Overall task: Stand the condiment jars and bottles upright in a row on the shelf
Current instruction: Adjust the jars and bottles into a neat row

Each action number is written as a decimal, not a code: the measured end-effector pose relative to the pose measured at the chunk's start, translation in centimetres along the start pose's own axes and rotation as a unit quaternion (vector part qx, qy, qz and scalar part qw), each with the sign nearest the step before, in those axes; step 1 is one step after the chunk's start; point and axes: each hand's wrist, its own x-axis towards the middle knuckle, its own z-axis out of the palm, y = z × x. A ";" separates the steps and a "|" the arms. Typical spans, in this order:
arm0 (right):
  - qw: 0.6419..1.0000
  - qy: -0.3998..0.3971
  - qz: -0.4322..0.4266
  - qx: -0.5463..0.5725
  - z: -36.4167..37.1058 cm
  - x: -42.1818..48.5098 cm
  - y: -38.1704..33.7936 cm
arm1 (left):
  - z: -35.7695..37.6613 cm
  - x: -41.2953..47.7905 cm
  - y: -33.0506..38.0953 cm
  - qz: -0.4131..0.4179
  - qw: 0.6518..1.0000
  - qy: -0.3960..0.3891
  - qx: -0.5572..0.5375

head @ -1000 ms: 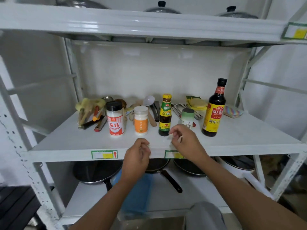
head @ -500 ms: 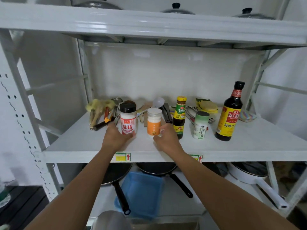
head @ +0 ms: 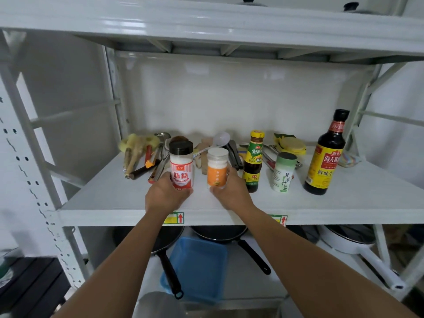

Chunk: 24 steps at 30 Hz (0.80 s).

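Observation:
Several condiments stand upright in a row on the white middle shelf (head: 344,203). My left hand (head: 164,195) grips the base of the black-capped jar with the red label (head: 181,167). My right hand (head: 229,191) wraps around the white-capped jar with the orange label (head: 217,168). To their right stand a small dark bottle with a yellow cap (head: 253,160), a pale green shaker (head: 283,172) and a tall dark soy sauce bottle (head: 327,154), all untouched.
Behind the row lie kitchen utensils (head: 146,157), a white ladle (head: 220,140), tongs (head: 268,154), a yellow sponge (head: 292,145) and a coloured cloth (head: 350,158). The shelf below holds black pans (head: 169,267), a blue tub (head: 199,267) and a white pot (head: 358,246).
Both hands moved from the shelf's front edge forward and left to the two leftmost jars and closed around them. The view shifted so the shelf sits more to the right.

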 end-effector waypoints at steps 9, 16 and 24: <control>1.000 0.006 -0.006 -0.016 0.7 0.7 0.5 | -0.2 -0.3 0.0 -0.007 1.000 0.010 -0.001; 1.000 0.012 -0.014 -0.021 0.8 0.6 0.4 | -0.4 -0.8 0.5 -0.016 1.000 0.014 -0.018; 1.000 -0.017 -0.018 -0.003 0.1 0.2 0.4 | -0.8 -1.8 0.9 -0.028 0.998 0.000 -0.055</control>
